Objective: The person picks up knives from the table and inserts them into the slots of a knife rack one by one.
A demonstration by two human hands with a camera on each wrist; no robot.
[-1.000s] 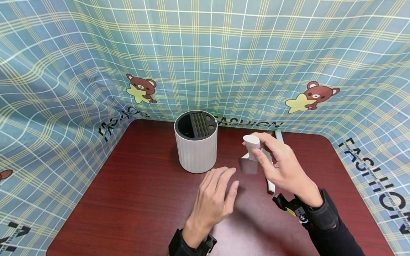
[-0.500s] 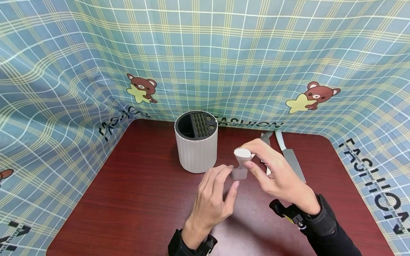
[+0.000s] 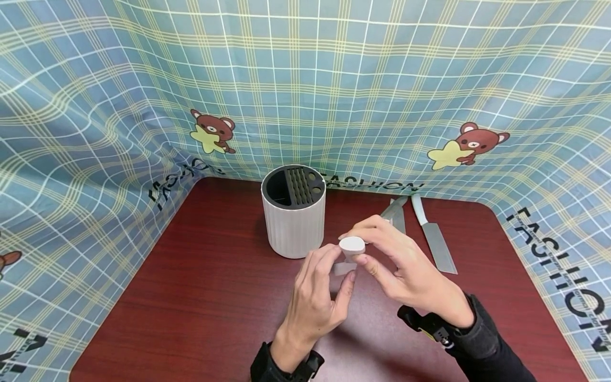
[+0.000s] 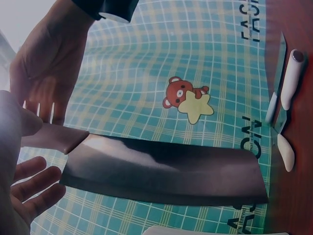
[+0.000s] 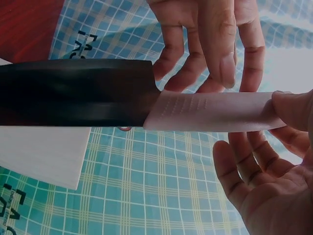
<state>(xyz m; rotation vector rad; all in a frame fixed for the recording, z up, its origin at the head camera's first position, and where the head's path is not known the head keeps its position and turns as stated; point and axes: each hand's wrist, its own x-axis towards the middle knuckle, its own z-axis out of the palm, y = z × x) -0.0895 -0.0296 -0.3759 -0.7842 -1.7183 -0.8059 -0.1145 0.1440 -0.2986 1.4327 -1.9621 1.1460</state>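
Observation:
My right hand pinches the end of a cleaver's pale handle, so the knife hangs blade down above the table. In the left wrist view its broad blade shows in full. My left hand is close on the left, fingers apart and loosely bent, thumb on one side of the knife and fingers on the other. The right wrist view has the left hand at the handle's blade end; whether it touches cannot be made out. A white ribbed knife holder with a black slotted top stands behind the hands.
Another cleaver with a white handle lies on the table at right. Further knives lie beside it, partly hidden by my right hand. Plaid cloth walls the dark red table at the back and sides.
My right hand has carried the cleaver left and toward me, up to the left hand, uncovering the knives on the right. The left hand has hardly moved.

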